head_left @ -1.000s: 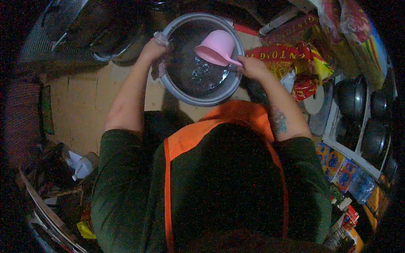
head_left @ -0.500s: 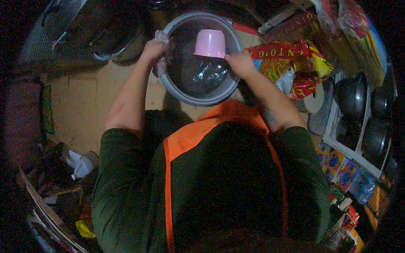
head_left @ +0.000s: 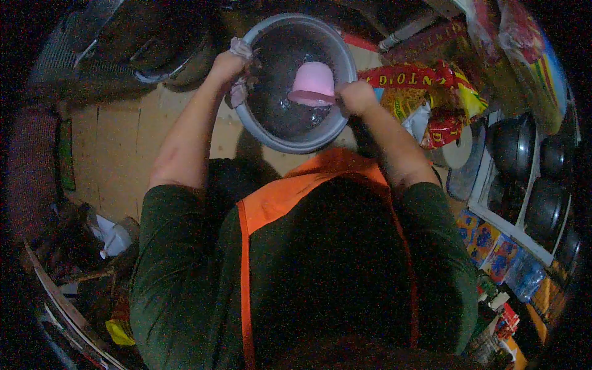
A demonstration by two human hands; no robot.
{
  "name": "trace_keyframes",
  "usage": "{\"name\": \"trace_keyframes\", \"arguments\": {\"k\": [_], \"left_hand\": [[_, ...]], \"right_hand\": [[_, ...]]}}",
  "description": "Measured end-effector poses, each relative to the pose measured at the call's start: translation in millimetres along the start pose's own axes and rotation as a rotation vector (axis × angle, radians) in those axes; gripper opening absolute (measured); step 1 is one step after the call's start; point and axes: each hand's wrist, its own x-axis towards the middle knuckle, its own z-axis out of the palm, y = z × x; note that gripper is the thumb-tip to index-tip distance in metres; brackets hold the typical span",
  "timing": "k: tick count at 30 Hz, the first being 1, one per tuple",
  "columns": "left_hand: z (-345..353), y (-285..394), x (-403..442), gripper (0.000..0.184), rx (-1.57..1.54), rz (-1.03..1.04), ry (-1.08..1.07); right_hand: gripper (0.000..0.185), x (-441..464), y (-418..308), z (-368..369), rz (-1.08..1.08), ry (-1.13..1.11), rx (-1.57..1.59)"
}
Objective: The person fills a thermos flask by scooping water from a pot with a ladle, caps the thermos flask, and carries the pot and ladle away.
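Note:
A round grey tub with dark, glinting liquid stands at the top middle. My left hand is closed on its left rim, with a crumpled pale cloth between hand and rim. Near the right rim my right hand is closed round the handle of a pink dipper; the fingers hide most of the handle. The dipper's cup is tipped over inside the tub, its bottom upward and its mouth low over the liquid.
Red and yellow printed bags lie right of the tub. Dark pots sit in a white rack at the right. A large dark pot is at the upper left. A white jug lies at the lower left.
The pink dipper has swung over inside the tub and now sits lower than half a second ago. My right hand has moved with it. My left hand stays on the rim.

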Motion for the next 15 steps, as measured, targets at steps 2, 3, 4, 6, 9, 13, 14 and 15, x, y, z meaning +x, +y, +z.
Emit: {"name": "trace_keyframes", "arguments": {"k": [2,3,4,6,9,13,14,15], "left_hand": [[3.8,-19.0,19.3,0.019,0.010,-0.009,0.026],[4.2,-24.2,25.9,0.019,0.019,-0.015,0.052],[3.2,-29.4,32.2,0.019,0.020,-0.015,0.052],[1.5,-29.8,33.9,0.020,0.178,-0.008,0.065],[1.4,-23.9,29.5,0.021,0.316,0.018,0.076],[3.3,-16.4,16.1,0.020,0.224,-0.010,0.066],[4.3,-13.9,9.3,0.019,0.169,0.002,0.029],[4.7,-11.8,4.0,0.019,0.116,0.014,-0.008]], "right_hand": [[0.022,-3.4,0.7,1.7,-0.018,-0.013,0.020],[0.026,-6.6,0.4,-1.6,0.023,-0.048,0.088],[0.031,-9.1,0.8,-4.3,0.063,-0.084,0.155],[0.036,-11.8,3.3,-7.1,0.090,-0.126,0.230],[0.040,-17.4,6.6,-5.4,0.159,-0.147,0.409],[0.038,-6.1,19.7,24.8,0.217,-0.088,0.667],[0.038,-5.8,22.2,27.4,0.215,-0.082,0.665],[0.036,-5.9,24.9,30.2,0.228,-0.110,0.736]]}}
